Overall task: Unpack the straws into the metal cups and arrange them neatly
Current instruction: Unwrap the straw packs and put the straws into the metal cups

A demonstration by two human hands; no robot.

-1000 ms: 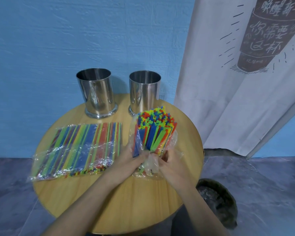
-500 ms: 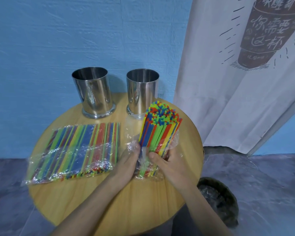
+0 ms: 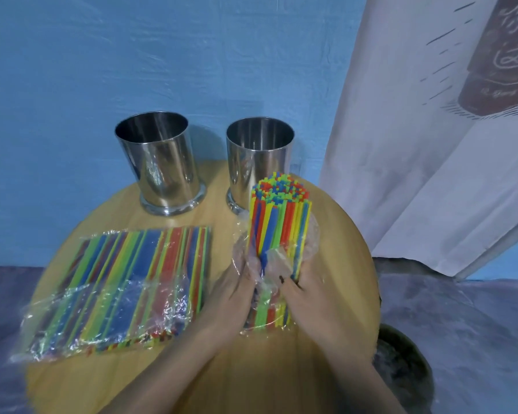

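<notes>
Straws (image 3: 278,222), a light, slippery bundle, stood upright at the table's (image 3: 281,369) 2 o'clock, half out of their clear wrapper (image 3: 310,243). The left hand (image 3: 234,291) and right hand (image 3: 308,294) curled round its lower part through the film. Squeezing low around all of them would likely stop fanning. 2 metal cups (image 3: 162,162) stood at 11 and 1 o'clock, and 1 sealed pack (image 3: 123,285) lay at 9.

Bare round wooden worktop (image 3: 281,377) near the front edge; two shiny metal cups (image 3: 162,162) block the back, a flat clear-wrapped straw packet (image 3: 117,288) the left.
</notes>
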